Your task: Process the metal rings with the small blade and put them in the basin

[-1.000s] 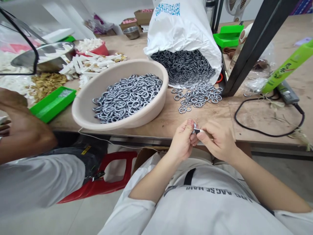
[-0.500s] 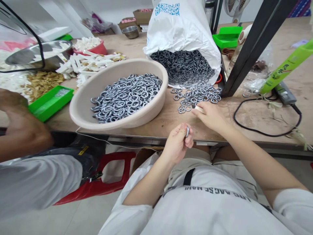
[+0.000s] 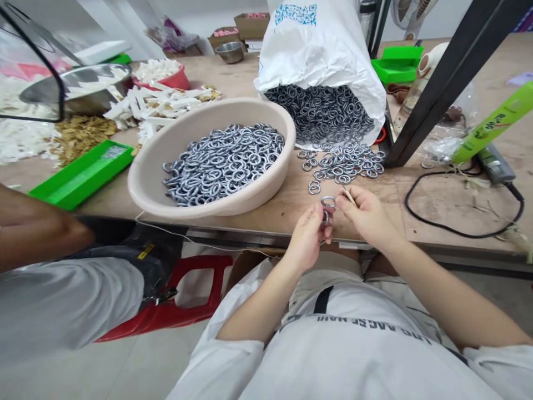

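Observation:
My left hand point(image 3: 308, 233) is closed on metal rings, with one ring point(image 3: 328, 201) standing out above its fingertips. Just to the right, my right hand point(image 3: 368, 215) pinches a thin, light-coloured stick-like tool point(image 3: 348, 195), its tip near that ring. Beyond the hands lies a loose pile of grey rings point(image 3: 347, 161), spilling from a white sack point(image 3: 316, 53) full of them. A large beige basin point(image 3: 141, 183) holding many more rings sits left of my hands.
A person's arm point(image 3: 37, 222) is at the left, beside a green tray point(image 3: 79, 175). White strips point(image 3: 145, 111) lie behind the basin. A dark metal post point(image 3: 433, 94), a black cable point(image 3: 410, 208) and a power strip point(image 3: 495, 165) are on the right.
My right hand has drawn back from the loose pile towards my left hand. A ring now shows between the hands. The view has shifted slightly.

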Demonstrator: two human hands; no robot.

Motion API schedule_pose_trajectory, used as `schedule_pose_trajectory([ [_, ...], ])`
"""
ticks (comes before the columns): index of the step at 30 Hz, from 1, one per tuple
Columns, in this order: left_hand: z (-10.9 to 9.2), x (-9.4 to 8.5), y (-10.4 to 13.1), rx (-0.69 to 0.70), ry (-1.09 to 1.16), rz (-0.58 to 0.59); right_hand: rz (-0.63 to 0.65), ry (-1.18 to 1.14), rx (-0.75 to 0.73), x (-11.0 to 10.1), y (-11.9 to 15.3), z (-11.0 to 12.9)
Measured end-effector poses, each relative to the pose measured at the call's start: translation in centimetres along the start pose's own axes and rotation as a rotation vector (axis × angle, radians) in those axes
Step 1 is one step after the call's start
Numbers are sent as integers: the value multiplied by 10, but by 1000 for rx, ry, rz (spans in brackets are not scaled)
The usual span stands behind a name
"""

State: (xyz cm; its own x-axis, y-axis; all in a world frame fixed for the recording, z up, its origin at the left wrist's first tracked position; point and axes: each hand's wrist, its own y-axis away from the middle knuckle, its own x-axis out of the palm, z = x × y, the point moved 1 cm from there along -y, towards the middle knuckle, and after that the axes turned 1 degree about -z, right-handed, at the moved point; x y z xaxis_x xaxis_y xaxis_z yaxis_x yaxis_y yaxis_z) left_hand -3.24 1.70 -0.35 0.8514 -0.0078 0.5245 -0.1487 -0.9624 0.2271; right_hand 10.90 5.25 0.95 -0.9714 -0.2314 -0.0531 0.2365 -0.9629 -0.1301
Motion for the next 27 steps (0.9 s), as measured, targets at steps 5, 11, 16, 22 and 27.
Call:
schedule_pose_trajectory([
  [5, 19, 19, 6, 85, 53, -43, -124, -111, 59, 22, 42, -8],
  [11, 14, 14, 13, 88, 51, 24, -116, 75, -129, 11, 34, 2],
  [16, 4, 15, 15, 24, 61, 68, -11, 204, -150, -2, 29, 15],
  [22, 3, 18, 16, -31, 85, 42, 91, 631, -370, -6, 46, 26],
  [27, 3, 17, 17, -52, 84, 33, 134, 698, -354, -8, 45, 27],
])
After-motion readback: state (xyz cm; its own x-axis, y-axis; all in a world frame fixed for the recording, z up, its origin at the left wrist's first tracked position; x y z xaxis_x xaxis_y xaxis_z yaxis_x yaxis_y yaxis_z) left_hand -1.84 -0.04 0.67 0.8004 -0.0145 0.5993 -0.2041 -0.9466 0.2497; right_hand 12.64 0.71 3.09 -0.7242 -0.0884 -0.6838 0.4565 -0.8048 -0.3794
